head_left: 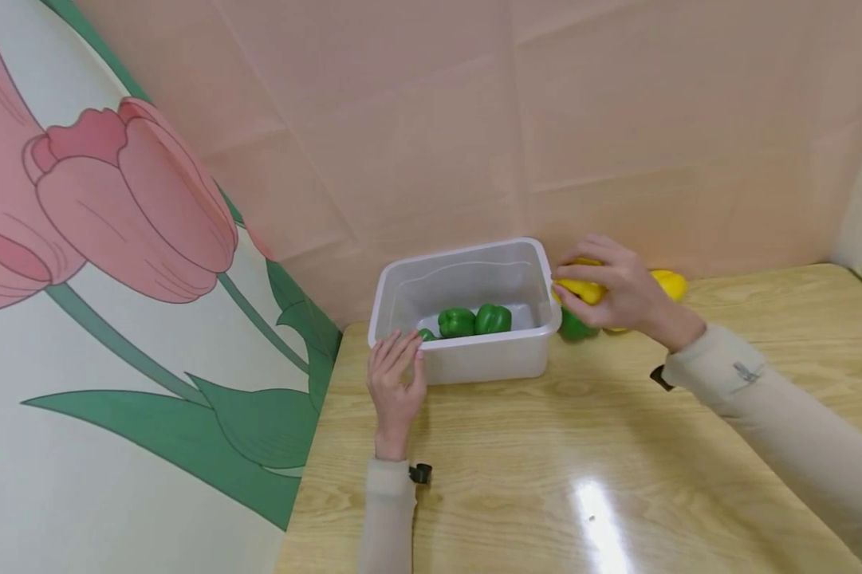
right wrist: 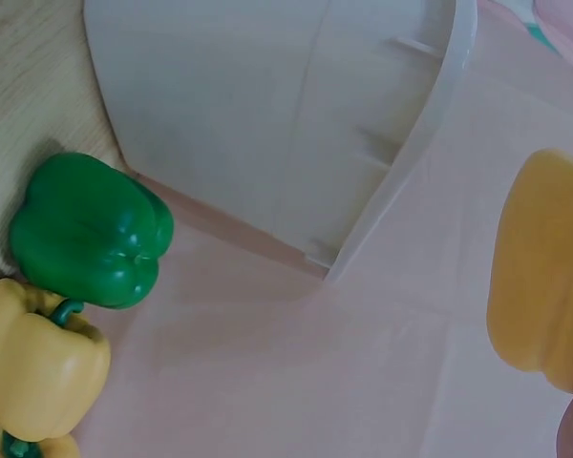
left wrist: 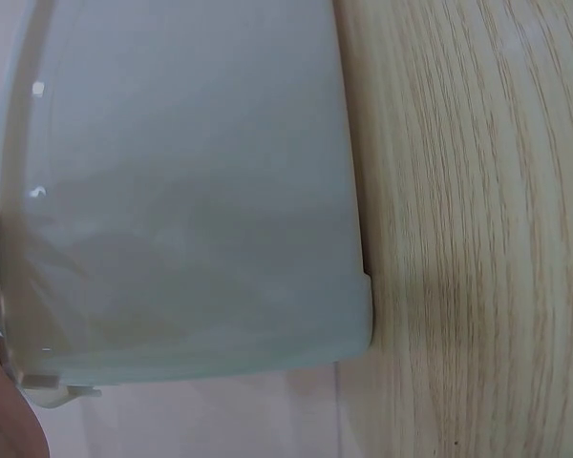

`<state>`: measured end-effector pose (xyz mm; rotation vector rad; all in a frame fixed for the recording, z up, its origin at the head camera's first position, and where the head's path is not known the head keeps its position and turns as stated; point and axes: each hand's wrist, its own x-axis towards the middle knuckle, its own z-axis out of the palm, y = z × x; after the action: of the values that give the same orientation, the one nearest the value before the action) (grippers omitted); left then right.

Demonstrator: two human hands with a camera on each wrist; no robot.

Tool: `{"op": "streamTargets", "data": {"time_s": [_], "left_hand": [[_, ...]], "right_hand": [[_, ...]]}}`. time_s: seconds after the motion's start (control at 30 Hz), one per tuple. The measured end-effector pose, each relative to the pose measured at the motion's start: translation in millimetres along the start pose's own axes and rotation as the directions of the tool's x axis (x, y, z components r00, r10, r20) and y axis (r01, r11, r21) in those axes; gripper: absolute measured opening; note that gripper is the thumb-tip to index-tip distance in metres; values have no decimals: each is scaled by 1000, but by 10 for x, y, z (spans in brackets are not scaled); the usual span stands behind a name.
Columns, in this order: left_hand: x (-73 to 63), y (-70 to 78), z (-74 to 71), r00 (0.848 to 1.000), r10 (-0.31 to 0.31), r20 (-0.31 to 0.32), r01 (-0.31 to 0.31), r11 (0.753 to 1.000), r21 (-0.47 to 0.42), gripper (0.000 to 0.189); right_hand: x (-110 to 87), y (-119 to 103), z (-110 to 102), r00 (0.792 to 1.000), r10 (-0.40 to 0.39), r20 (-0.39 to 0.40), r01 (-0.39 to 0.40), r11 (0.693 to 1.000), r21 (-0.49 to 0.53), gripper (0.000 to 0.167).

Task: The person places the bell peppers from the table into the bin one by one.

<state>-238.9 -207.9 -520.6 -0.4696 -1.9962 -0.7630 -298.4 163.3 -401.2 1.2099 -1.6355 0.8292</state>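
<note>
My right hand [head_left: 620, 291] pinches a yellow bell pepper [head_left: 580, 290] between thumb and fingers, level with the right rim of a light grey plastic bin [head_left: 477, 363]. In the right wrist view this yellow pepper [right wrist: 540, 272] shows at the right edge, beside a fingertip. My left hand [head_left: 395, 391] rests at the bin's front left corner, its fairly straight fingers lying on the rim. The left wrist view shows mostly the bin's outer wall [left wrist: 191, 191]. Inside the bin lie green bell peppers [head_left: 493, 319], one partly hidden behind the front rim.
Right of the bin, a green bell pepper [right wrist: 86, 229] and yellow bell peppers [right wrist: 48, 367] lie on the wooden table [head_left: 502, 478], partly behind my right hand in the head view. A pink covering [head_left: 416, 119] rises behind the bin; a tulip-painted wall [head_left: 151, 335] stands left.
</note>
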Motion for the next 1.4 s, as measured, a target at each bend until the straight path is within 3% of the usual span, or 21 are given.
{"op": "streamTargets", "data": {"time_s": [0.2, 0.5, 0.7, 1.1, 1.4], "left_hand": [[1, 3, 3, 1000, -5, 1, 5, 1000, -3, 21], [10, -8, 19, 1000, 0, -7, 0, 1000, -5, 21], [17, -25, 35, 1000, 7, -9, -7, 1000, -7, 21], [2, -36, 25, 1000, -7, -6, 7, 1000, 11, 21], [-8, -25, 12, 1000, -6, -3, 6, 1000, 8, 21]], "right_hand": [[54, 51, 27, 999, -9, 47, 9, 1000, -2, 17], [119, 120, 76, 997, -13, 83, 12, 1000, 12, 26], [185, 159, 125, 995, -14, 98, 12, 1000, 25, 14], [242, 196, 276, 988, 27, 150, -28, 1000, 2, 16], [295, 211, 392, 986, 53, 160, -60, 997, 40, 15]]}}
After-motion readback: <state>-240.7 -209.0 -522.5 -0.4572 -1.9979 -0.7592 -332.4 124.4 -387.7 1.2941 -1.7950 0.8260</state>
